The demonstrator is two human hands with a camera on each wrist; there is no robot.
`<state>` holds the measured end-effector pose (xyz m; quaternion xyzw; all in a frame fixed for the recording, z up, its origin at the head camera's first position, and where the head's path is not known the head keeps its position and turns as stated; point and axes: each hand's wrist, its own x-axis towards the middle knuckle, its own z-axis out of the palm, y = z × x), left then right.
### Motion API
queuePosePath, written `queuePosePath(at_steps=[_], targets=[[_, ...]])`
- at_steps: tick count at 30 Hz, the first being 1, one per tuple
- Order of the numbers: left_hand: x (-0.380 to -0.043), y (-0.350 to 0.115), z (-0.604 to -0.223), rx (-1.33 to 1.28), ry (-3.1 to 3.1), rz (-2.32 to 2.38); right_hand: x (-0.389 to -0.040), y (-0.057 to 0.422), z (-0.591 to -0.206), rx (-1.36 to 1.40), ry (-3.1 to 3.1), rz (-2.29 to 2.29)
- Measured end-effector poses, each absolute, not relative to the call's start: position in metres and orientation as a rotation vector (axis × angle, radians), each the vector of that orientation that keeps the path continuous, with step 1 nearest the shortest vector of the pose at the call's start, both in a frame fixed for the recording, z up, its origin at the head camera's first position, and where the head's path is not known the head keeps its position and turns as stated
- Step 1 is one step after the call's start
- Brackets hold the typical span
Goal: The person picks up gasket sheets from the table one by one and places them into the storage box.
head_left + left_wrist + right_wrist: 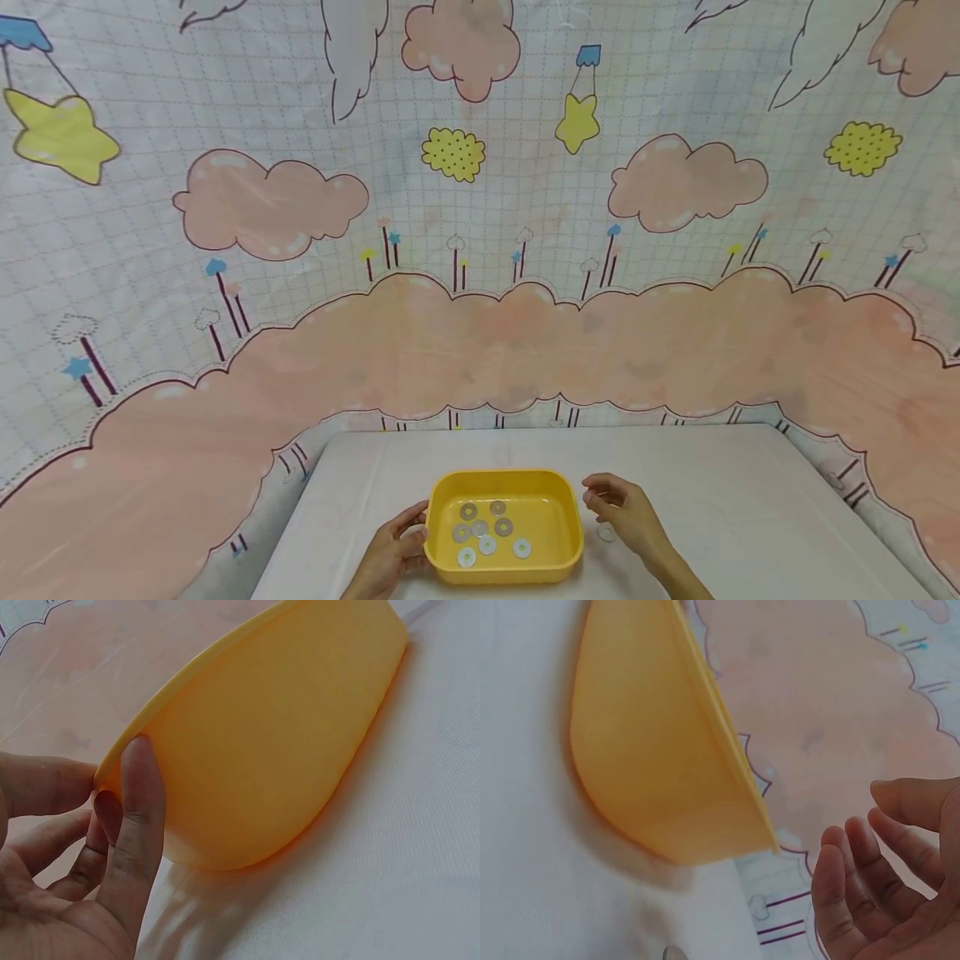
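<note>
A yellow plastic tray [540,525] with raised sides sits on the table, several flat washers [503,527] lying inside it, mostly toward its left half. At the tray's left end my left hand [393,546] holds the rim; in the left wrist view a thumb and fingers [142,787] meet at the rim and outer wall. My right hand [626,512] hovers just off the tray's right end, fingers loosely bent with nothing between them. Below that hand, one more washer [606,532] lies on the table, its edge also peeking in at the bottom of the right wrist view.
A white cloth covers the table [720,483]. Behind it hangs a backdrop [525,350] printed with pink clouds and stars, which also wraps round the left and right sides.
</note>
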<state>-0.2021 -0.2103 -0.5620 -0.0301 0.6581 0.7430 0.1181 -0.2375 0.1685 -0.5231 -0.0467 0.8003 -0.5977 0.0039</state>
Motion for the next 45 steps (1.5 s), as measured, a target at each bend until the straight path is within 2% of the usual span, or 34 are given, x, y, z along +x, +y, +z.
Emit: queuePosePath(at_steps=[19,29,45], targets=[[-0.205,-0.211,-0.56,-0.072,1.921,2.175,-0.248,0.195,-0.547,-0.048,2.74,-1.596],[-0.206,-0.213,-0.559,-0.07,1.913,2.185,-0.253,0.205,-0.564,-0.193,2.814,-1.391],[-0.209,-0.212,-0.559,-0.087,1.914,2.176,-0.258,0.206,-0.575,-0.038,2.899,-1.236]])
